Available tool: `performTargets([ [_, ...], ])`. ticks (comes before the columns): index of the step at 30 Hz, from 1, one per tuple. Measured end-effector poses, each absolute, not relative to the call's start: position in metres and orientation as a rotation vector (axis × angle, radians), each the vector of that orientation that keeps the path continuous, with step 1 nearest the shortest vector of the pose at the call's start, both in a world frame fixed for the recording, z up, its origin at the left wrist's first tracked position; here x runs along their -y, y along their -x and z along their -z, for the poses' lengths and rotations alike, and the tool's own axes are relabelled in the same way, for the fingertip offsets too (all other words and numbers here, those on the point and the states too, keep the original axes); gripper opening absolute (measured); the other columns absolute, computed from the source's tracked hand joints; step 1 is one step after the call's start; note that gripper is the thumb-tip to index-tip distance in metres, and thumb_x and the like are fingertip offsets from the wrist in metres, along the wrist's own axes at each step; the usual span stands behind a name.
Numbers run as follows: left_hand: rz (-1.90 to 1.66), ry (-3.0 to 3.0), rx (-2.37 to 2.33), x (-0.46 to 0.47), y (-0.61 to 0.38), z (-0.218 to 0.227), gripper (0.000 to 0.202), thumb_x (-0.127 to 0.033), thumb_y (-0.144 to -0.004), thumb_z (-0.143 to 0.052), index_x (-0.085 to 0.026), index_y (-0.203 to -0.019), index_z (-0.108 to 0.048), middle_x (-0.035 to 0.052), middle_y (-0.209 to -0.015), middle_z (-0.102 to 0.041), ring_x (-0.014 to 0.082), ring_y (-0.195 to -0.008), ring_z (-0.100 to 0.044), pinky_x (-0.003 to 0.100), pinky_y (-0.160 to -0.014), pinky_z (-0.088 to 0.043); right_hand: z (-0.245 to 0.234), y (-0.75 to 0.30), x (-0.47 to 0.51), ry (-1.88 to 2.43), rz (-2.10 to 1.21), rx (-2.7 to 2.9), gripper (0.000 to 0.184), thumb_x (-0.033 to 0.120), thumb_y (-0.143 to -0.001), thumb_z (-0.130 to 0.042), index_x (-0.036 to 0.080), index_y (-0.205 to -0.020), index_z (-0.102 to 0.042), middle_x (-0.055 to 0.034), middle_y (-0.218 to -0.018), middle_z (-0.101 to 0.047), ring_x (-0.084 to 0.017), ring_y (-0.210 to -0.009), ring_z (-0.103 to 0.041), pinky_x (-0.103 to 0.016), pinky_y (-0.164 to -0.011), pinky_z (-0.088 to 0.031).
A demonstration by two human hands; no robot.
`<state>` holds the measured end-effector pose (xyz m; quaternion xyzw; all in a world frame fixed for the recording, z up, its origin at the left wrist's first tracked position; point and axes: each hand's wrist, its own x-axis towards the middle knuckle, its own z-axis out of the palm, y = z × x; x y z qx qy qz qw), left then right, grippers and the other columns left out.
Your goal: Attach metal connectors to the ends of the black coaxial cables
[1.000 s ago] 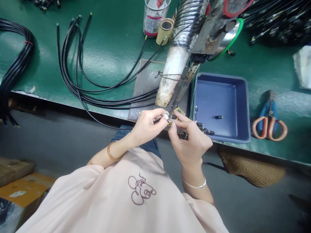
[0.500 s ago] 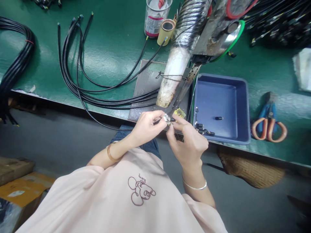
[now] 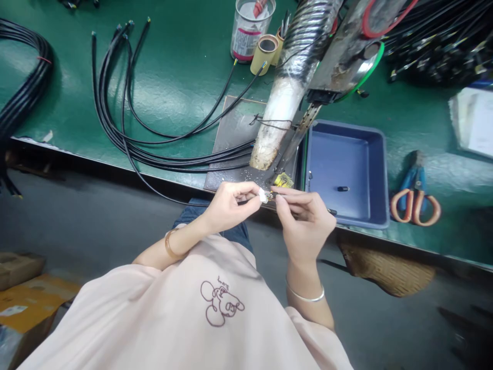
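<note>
My left hand (image 3: pixel 233 208) pinches the end of a black cable (image 3: pixel 169 199), which runs in from the left behind the hand. A small white scrap (image 3: pixel 263 196) shows at its fingertips, with short wire ends beside it. My right hand (image 3: pixel 307 221) meets it from the right, thumb and forefinger closed on a small black connector (image 3: pixel 274 195) at the wire ends. Whether the wires sit in the connector is too small to tell. Just beyond the fingertips are a soldering iron (image 3: pixel 295 144) and a crumpled yellow piece (image 3: pixel 284 180).
Above the hands hangs a duct nozzle (image 3: pixel 265 146). A blue tray (image 3: pixel 346 218) with small black connectors stands right, then orange-handled pliers (image 3: pixel 416 200). More black cables (image 3: pixel 106 108) lie left. A can (image 3: pixel 248 38) and cardboard tube (image 3: pixel 264 51) stand behind. The table edge is close.
My right hand has shifted slightly right and its fingers have straightened around the connector. The white scrap at my left fingertips is turned differently. The whole view has shifted a little.
</note>
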<state>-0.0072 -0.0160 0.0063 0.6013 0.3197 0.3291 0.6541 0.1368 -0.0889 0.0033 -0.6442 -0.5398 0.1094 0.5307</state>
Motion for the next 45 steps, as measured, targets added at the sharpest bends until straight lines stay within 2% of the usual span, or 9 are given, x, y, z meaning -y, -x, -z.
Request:
performTargets([
  [2,-0.718,-1.302,-0.668,0.014,0.009,-0.007,0.016,-0.026,-0.079,-0.061,-0.013,-0.069,-0.062,-0.0023,-0.058,-0.051,0.0065,-0.054,-0.039,0.02,-0.052,-0.034,-0.005,-0.137,0.088,1.509,-0.435,1.234,0.014,0.019,-0.088,-0.069,0.02,-0.077,-0.061,-0.0033,-0.087,-0.079,-0.016,-0.077,-0.078,-0.021,-0.061,-0.063],
  [4,-0.686,-1.26,-0.655,0.012,0.01,-0.008,0.018,-0.028,-0.077,-0.064,-0.012,-0.068,-0.064,-0.0016,-0.057,-0.053,0.0068,-0.054,-0.041,0.02,-0.052,-0.035,-0.006,-0.136,0.087,1.495,-0.476,1.239,0.014,0.019,-0.087,-0.069,0.02,-0.076,-0.06,-0.0035,-0.086,-0.079,-0.016,-0.077,-0.078,-0.021,-0.061,-0.063],
  [12,-0.713,-1.247,-0.69,0.01,0.009,-0.002,0.012,-0.022,-0.07,-0.061,-0.013,-0.064,-0.063,-0.0024,-0.057,-0.053,0.007,-0.055,-0.043,0.02,-0.056,-0.037,0.005,-0.133,0.092,1.483,0.043,1.523,0.01,0.013,-0.088,-0.069,0.023,-0.084,-0.067,-0.0028,-0.091,-0.08,-0.018,-0.082,-0.078,-0.029,-0.072,-0.066],
  [19,-0.771,-1.321,-0.734,0.012,0.007,0.0,0.012,-0.02,-0.073,-0.059,-0.013,-0.067,-0.066,-0.0012,-0.062,-0.06,0.0085,-0.059,-0.049,0.02,-0.06,-0.043,0.004,-0.129,0.091,1.526,-0.096,1.366,0.008,0.014,-0.088,-0.069,0.021,-0.084,-0.067,-0.004,-0.093,-0.08,-0.017,-0.08,-0.078,-0.024,-0.064,-0.064],
  [25,-0.785,-1.386,-0.8,0.012,0.004,0.002,0.013,-0.022,-0.073,-0.057,-0.013,-0.065,-0.064,-0.0016,-0.061,-0.057,0.0082,-0.06,-0.049,0.018,-0.06,-0.043,0.004,-0.13,0.088,1.486,0.226,1.587,0.016,0.008,-0.086,-0.07,0.023,-0.087,-0.065,-0.0018,-0.092,-0.08,-0.017,-0.083,-0.078,-0.024,-0.072,-0.062],
  [30,-0.807,-1.4,-0.817,0.012,0.001,0.002,0.013,-0.022,-0.073,-0.057,-0.013,-0.066,-0.063,-0.0021,-0.062,-0.055,0.0072,-0.06,-0.048,0.016,-0.058,-0.043,0.004,-0.133,0.084,1.468,0.386,1.675,0.018,0.006,-0.086,-0.07,0.022,-0.09,-0.062,-0.0023,-0.09,-0.08,-0.016,-0.08,-0.079,-0.021,-0.07,-0.061],
  [35,-0.833,-1.449,-0.824,0.012,-0.003,0.0,0.013,-0.02,-0.074,-0.056,-0.012,-0.065,-0.062,-0.0033,-0.06,-0.054,0.0054,-0.057,-0.045,0.013,-0.054,-0.039,-0.002,-0.135,0.083,1.495,0.418,1.719,0.019,0.006,-0.086,-0.07,0.021,-0.089,-0.06,-0.0019,-0.087,-0.08,-0.015,-0.08,-0.079,-0.018,-0.07,-0.06],
  [45,-0.864,-1.537,-0.914,0.009,-0.007,-0.005,0.012,-0.019,-0.073,-0.056,-0.013,-0.064,-0.063,-0.0039,-0.057,-0.054,0.006,-0.055,-0.045,0.014,-0.053,-0.038,-0.011,-0.142,0.078,1.483,0.339,1.802,0.018,0.008,-0.089,-0.066,0.024,-0.083,-0.057,-0.0006,-0.085,-0.079,-0.018,-0.086,-0.079,-0.024,-0.072,-0.062],
])
